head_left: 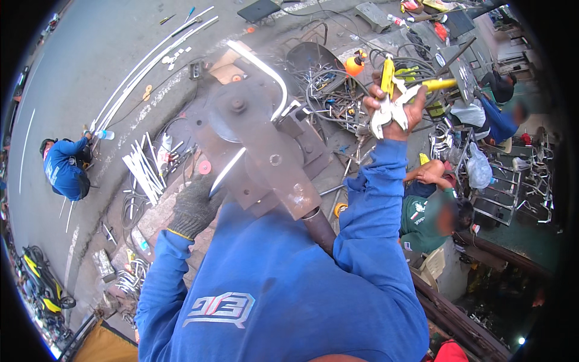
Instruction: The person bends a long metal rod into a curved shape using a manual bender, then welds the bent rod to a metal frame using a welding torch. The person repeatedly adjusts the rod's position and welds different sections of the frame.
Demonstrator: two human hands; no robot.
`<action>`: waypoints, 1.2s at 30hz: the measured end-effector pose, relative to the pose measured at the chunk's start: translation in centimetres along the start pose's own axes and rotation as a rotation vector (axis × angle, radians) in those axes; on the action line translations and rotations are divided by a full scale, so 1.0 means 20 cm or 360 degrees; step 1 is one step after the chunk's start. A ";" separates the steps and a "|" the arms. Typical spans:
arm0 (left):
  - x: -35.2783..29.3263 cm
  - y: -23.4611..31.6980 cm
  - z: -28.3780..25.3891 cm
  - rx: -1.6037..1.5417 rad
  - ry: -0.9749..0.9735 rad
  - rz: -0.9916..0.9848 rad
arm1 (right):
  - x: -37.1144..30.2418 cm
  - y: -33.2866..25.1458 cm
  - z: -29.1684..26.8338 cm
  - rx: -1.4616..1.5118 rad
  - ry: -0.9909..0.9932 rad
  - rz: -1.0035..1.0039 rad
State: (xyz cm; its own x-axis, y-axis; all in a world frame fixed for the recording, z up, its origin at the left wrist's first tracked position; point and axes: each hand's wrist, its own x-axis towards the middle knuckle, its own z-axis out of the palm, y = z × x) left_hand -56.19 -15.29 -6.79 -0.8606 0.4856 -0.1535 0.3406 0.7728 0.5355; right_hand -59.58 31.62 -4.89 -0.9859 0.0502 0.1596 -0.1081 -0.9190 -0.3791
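Observation:
In front of me stands a brown steel tube bender [271, 158] with a round die, a bolt on top and a thick lever pipe [319, 229] toward my body. A shiny metal tube [265, 66] curves round its far side and passes out of sight under the plate. My left hand [196, 208], in a dark grey glove, is closed round the tube's near end. Raised to the right of the bender, my bare right hand [401, 114] grips yellow-handled pliers [389, 111] with silver jaws, apart from the tube.
Behind the bender lie a heap of metal parts [344, 90] and an orange spray bottle [356, 62]. Cut tubes [143, 169] lie at left, long tubes [151, 66] beyond. One person [66, 166] crouches at left; another [428, 220] sits close by my right arm.

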 end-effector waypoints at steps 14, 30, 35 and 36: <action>0.10 -0.09 -0.10 -0.0317 -0.0602 0.0290 | 0.30 0.27 0.28 -0.1598 0.0721 -0.1156; 0.21 -0.17 -0.02 -0.0970 -0.0633 0.0548 | 0.32 0.50 0.26 -0.1950 0.1053 -0.0889; 0.22 -0.17 -0.03 -0.0888 -0.0547 0.0628 | 0.35 0.60 0.23 -0.1505 0.0825 -0.0903; 0.22 -0.17 -0.04 -0.0898 -0.0695 0.0510 | 0.35 0.61 0.22 -0.1514 0.0837 -0.0874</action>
State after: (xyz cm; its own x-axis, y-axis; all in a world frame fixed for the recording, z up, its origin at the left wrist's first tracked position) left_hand -61.37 -16.11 -8.70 -0.4860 0.8573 -0.1702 0.2024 0.2998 0.9323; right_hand -67.15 19.02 -4.44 -0.6869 0.6976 0.2037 -0.3600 -0.0831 -0.9293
